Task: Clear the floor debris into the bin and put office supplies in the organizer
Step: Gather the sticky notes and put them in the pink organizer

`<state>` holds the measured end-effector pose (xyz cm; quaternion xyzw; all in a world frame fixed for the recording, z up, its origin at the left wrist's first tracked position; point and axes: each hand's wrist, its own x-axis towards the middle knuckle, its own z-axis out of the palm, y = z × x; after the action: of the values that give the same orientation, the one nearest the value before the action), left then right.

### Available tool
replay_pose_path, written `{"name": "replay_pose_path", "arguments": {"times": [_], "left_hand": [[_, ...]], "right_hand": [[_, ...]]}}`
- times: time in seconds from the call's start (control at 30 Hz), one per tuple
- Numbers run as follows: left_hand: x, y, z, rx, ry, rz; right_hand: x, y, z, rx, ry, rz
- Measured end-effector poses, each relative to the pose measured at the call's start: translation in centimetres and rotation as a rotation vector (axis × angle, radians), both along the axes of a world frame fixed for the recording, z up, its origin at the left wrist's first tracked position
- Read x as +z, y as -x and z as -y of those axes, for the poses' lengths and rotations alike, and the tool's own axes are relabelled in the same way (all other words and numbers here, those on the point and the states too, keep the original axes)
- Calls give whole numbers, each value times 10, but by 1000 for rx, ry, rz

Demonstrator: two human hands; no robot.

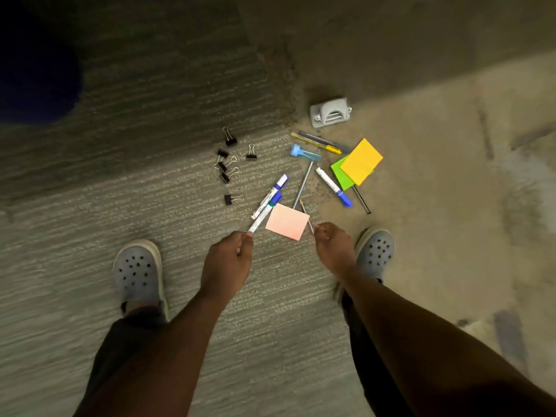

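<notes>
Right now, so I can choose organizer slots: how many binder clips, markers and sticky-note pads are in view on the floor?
Binder clips: 6
Markers: 3, one in the left hand grip
Sticky-note pads: 3 (orange, green, pink)
Total: 12

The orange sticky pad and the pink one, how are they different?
The orange sticky pad lies far from the hands, overlapping a green pad; the pink sticky pad lies alone between the left hand and right hand. Orange is bright; pink is pale. Both are squarish and lie flat on the carpet.
</notes>
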<state>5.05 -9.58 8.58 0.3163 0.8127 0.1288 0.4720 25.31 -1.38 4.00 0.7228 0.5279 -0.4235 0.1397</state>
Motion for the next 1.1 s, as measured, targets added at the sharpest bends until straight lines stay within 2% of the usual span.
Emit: {"name": "replay_pose_path", "arguments": {"times": [0.17,0.33,0.43,0.53,0.63,0.77,0.9,1.1], "left_hand": [[-32,-16,-5,-172,88,-69],[-67,-27,-23,-314,126,-146],[-84,-37,-36,-427,107,-180],[-98,-49,-44,-625,17,-230],[-110,-65,-55,-837,-61,-310],[-128,-83,-68,-1019,-41,-387],[-140,-95,-69,-1070,-29,-512],[-136,-94,-67,-1066,-161,-541]], "right_hand": [[-25,-30,-6,125,250,47],[-49,-38,-12,220,261,13],[-64,-39,-16,154,189,-5],[-77,-39,-16,56,108,-19],[-88,-36,-11,58,53,-67],[-99,-35,-13,49,-18,-116],[-106,-45,-33,68,-175,-73],[-98,-72,-87,382,-481,97]]}}
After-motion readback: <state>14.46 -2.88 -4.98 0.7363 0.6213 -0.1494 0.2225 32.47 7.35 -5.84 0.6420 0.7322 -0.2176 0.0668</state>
